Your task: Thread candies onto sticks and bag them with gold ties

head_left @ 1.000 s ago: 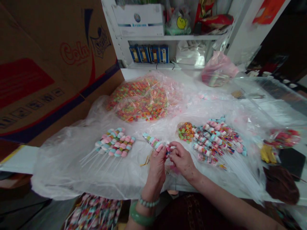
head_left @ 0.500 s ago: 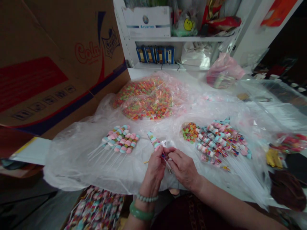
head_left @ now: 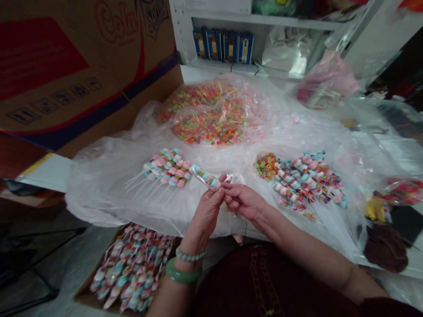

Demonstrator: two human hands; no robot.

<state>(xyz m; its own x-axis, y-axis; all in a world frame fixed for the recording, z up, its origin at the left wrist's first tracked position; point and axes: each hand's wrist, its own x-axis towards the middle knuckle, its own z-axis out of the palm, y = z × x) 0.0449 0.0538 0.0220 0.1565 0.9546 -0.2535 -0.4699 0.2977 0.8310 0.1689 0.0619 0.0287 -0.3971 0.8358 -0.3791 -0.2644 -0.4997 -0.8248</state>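
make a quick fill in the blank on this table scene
The skewer in the left hand is wrapped in clear ____.
The bangle on that wrist is ____.
The blue boxes stand on a white ____.
The big carton reads ____ in red.

Missing words: plastic; green; shelf; cola

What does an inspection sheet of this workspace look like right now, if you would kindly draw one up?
Surface: white table mostly under a clear plastic sheet.
Job's things: bagged candy skewer; rows of marshmallow skewers; bag of ring candies; box of candy skewers below the table edge.
Clutter: pink plastic bag; dark cloth.
Hands: left hand holds the bagged candy skewer; right hand reaches its lower end.
Cables: thin black cable on the shelf.
Surroundings: large cardboard box; white shelf with blue boxes.
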